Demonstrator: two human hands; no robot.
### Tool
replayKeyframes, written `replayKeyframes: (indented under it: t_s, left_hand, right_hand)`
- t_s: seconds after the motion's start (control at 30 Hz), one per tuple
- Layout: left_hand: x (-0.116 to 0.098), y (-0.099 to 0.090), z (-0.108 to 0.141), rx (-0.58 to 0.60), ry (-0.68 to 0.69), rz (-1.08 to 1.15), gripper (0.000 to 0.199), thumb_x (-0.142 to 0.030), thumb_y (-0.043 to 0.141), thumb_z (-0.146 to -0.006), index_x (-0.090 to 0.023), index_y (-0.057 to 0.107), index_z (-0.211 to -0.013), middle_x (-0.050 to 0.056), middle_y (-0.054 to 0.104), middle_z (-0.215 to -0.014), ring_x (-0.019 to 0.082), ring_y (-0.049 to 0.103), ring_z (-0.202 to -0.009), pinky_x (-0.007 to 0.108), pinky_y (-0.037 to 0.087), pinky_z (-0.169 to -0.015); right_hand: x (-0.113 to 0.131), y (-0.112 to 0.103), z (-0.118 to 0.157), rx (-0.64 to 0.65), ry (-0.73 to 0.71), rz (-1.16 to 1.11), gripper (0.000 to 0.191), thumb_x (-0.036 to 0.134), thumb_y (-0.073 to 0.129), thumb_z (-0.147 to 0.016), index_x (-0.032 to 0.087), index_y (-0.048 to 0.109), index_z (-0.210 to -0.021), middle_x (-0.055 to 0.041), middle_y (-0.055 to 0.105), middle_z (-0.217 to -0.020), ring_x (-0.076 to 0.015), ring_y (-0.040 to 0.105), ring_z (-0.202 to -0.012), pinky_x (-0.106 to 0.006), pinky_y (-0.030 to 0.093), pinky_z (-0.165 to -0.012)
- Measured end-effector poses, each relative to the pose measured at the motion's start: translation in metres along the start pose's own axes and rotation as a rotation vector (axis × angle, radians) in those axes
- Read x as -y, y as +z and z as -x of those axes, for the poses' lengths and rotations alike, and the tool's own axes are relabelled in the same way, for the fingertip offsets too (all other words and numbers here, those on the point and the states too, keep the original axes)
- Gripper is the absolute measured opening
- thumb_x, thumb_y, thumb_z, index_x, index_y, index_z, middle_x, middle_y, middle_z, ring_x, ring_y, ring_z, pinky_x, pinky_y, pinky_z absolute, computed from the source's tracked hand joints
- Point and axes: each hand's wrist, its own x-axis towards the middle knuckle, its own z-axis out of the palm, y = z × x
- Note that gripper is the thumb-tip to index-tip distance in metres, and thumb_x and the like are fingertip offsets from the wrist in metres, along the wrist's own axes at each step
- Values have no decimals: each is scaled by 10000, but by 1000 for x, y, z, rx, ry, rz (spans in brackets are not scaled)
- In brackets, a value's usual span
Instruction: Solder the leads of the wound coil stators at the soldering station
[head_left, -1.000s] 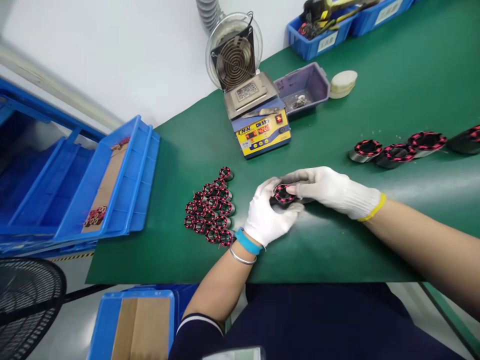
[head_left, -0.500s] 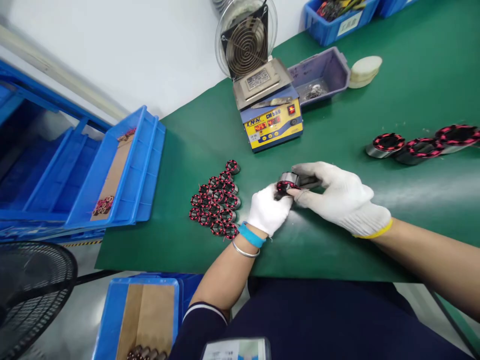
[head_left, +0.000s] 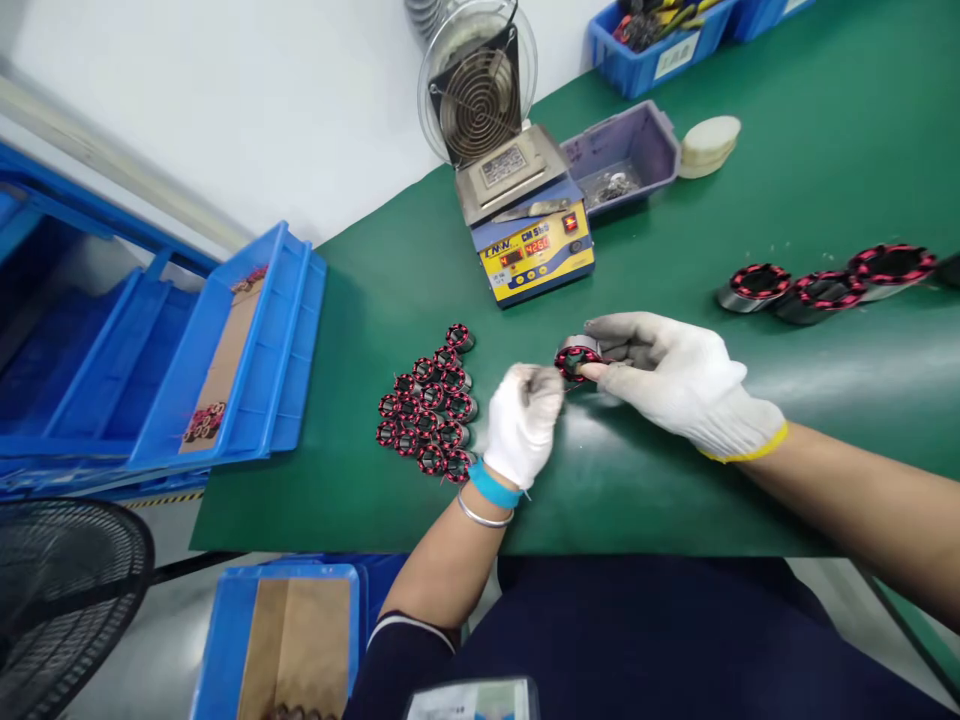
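Drawn back from the ring (head_left: 581, 343), my left hand (head_left: 521, 425) now sits toward its eight o'clock, fingertips closed; whether they pinch a wire, I can't tell. My right hand (head_left: 679, 380) grips the ring between thumb and fingers. The yellow-fronted machine (head_left: 536, 262) stands at the ring's eleven o'clock.

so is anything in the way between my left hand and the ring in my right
Nothing solid visible. The left hand is just beside the ring, over the green table, and the right hand grips the ring from the opposite side. A fine strand may span the gap, too small to tell.
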Motion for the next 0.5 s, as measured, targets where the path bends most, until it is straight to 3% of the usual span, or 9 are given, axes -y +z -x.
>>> replayKeyframes:
  t_s: [0.17, 0.3, 0.37, 0.43, 0.5]
  left_hand:
    - [-7, 3, 11, 27, 0, 40, 408, -580, 660, -826, -213, 539, -695, -42, 540, -529, 91, 461, -415, 222, 378, -420]
    - [-11, -8, 19, -213, 101, 142, 471, -648, 568, -875, -217, 493, -701, -39, 542, -561, 89, 482, -428, 207, 347, -399]
    - [-9, -9, 16, -261, 105, 101, 501, -683, 469, -917, -209, 543, -774, -20, 590, -608, 93, 502, -462, 214, 375, -433]
    - [-5, -7, 10, -168, 66, 18, 532, -710, 448, -910, -200, 586, -846, 3, 633, -660, 99, 513, -487, 226, 398, -456]
    - [-2, -1, 6, -45, 14, -44, 465, -664, 597, -849, -199, 596, -830, 3, 632, -659, 104, 511, -493, 237, 418, -471]
  right_hand:
    - [6, 4, 1, -13, 96, -50, 522, 236, 798, -656, 117, 689, -1153, -126, 717, -1089, -174, 719, -840, -277, 629, -779]
    - [5, -1, -3, -20, 71, -81, 485, 248, 791, -686, 125, 692, -1144, -123, 722, -1074, -161, 714, -788, -258, 627, -717]
    - [3, -2, -4, -9, 50, -69, 479, 260, 788, -704, 128, 692, -1154, -121, 723, -1070, -163, 715, -796, -258, 626, -717]
    - [2, -1, -3, -1, 57, -57, 482, 258, 790, -707, 127, 690, -1160, -120, 722, -1072, -170, 719, -820, -264, 627, -737]
    - [3, 2, -1, 10, 75, -64, 481, 242, 792, -704, 127, 687, -1159, -120, 720, -1080, -174, 723, -838, -269, 630, -754]
